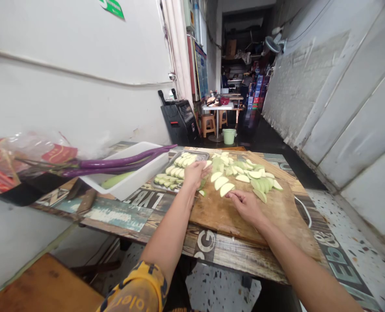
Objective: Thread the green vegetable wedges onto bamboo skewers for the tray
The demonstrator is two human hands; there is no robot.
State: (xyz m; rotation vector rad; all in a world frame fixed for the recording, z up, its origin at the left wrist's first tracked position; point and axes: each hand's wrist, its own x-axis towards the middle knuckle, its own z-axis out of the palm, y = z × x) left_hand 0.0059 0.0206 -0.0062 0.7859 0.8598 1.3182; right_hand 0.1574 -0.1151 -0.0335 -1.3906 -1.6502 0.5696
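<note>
Pinching a slice (207,164) in the left grip (194,173), by the tray (200,152); touching another slice (226,189) with the right grip (244,206), cannot tell if clasped. Facing a lettered plank bench (130,216) bearing a slice-strewn board (218,216), with a narrow room (322,65) beyond.

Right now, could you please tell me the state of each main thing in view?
Brown wooden cutting board: flat, partly covered.
Pale green half-moon slices: cut, scattered on the board.
Shallow metallic tray: uncovered, slices in rows.
White rectangular plastic tub: uncovered.
Long purple eggplants: whole, lying across the tub.
Light green plastic bucket: upright.
</note>
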